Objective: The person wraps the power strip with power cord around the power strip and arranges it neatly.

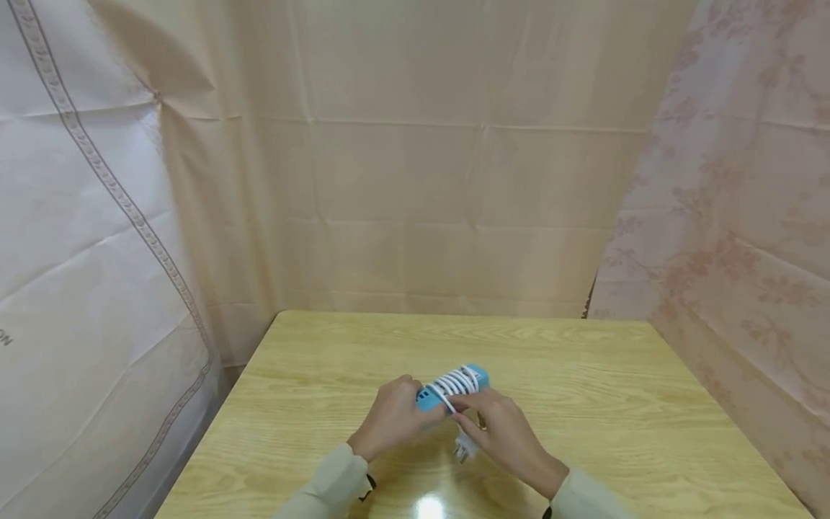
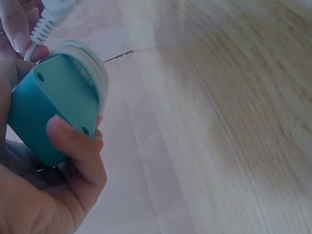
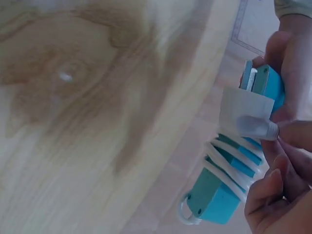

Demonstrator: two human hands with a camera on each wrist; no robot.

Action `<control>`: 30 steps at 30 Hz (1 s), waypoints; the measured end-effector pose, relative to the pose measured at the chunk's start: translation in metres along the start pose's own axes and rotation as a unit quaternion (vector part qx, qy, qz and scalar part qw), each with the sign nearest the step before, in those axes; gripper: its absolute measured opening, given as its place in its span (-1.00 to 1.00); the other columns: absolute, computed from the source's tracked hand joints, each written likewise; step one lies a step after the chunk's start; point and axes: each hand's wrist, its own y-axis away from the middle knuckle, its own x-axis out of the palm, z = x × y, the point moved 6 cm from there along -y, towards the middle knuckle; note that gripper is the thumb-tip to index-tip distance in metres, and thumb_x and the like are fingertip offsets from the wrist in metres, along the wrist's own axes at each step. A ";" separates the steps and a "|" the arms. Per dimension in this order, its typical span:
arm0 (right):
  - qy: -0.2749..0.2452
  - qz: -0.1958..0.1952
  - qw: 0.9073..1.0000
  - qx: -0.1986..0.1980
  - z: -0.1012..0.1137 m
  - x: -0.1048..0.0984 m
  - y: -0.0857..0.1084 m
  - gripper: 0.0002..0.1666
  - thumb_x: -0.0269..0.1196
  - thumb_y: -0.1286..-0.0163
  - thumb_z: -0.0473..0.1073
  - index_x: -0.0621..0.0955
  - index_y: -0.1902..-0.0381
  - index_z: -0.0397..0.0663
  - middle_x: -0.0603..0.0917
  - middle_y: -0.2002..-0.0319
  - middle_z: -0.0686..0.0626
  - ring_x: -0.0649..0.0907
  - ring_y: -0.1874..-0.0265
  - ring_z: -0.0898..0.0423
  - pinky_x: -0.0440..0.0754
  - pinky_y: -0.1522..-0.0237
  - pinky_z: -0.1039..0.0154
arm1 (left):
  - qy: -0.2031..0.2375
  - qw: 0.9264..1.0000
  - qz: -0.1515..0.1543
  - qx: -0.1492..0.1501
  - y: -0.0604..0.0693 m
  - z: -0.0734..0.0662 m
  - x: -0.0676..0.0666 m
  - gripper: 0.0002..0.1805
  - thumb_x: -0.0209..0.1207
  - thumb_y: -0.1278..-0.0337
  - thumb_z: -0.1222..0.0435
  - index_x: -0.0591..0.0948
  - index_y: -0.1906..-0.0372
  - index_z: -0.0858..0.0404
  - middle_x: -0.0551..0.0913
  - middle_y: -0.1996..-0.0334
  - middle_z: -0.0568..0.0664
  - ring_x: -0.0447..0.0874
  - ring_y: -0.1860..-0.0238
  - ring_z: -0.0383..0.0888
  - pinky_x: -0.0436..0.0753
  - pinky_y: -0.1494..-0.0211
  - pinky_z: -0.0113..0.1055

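A blue power strip (image 1: 480, 375) is held above the table, with its white cord (image 1: 453, 381) wound round it in several turns. My left hand (image 1: 391, 417) grips the strip's left end; in the left wrist view the thumb (image 2: 73, 139) presses on the blue casing (image 2: 34, 114). With fingertips and thumb, my right hand (image 1: 512, 435) pinches the cord near the plug. The pale plug (image 1: 465, 446) hangs below the right fingers, prongs downward. In the right wrist view the plug (image 3: 243, 108) partly covers the strip (image 3: 214, 204), and a small cord loop (image 3: 184, 209) sticks out at the far end.
Both hands are over the front half of a wood-grain table (image 1: 311, 353). A beige curtain (image 1: 421, 180) hangs behind it, with a white cloth (image 1: 84, 238) at left and a floral cloth (image 1: 733, 238) at right.
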 end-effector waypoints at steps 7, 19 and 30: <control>0.049 -0.052 0.996 0.046 -0.006 0.009 0.005 -0.82 0.54 -0.21 -0.18 0.80 0.22 0.10 0.61 0.43 0.24 0.43 0.51 0.30 0.40 0.55 0.42 | -0.032 0.999 -0.003 -0.002 -0.003 0.003 0.003 -0.66 0.34 -0.18 -0.02 0.64 0.43 0.15 0.45 0.54 -0.16 0.36 0.61 -0.29 0.41 0.63 -0.43; 0.050 -0.109 0.990 0.071 -0.004 0.016 0.010 -0.78 0.60 -0.10 -0.25 0.80 0.29 0.08 0.71 0.34 0.20 0.40 0.37 0.30 0.43 0.44 0.40 | -0.046 0.998 0.023 0.021 -0.006 0.008 0.010 -0.67 0.33 -0.23 0.00 0.63 0.40 0.18 0.42 0.53 -0.18 0.34 0.57 -0.30 0.42 0.58 -0.44; 0.029 -0.003 0.991 0.130 -0.024 0.027 0.001 -0.74 0.51 -0.26 -0.11 0.63 0.52 0.25 0.56 0.52 0.33 0.48 0.44 0.33 0.47 0.38 0.35 | -0.035 0.995 0.092 0.034 -0.018 0.024 0.017 -0.58 0.29 -0.32 -0.08 0.66 0.31 0.22 0.45 0.45 -0.16 0.36 0.49 -0.30 0.43 0.49 -0.44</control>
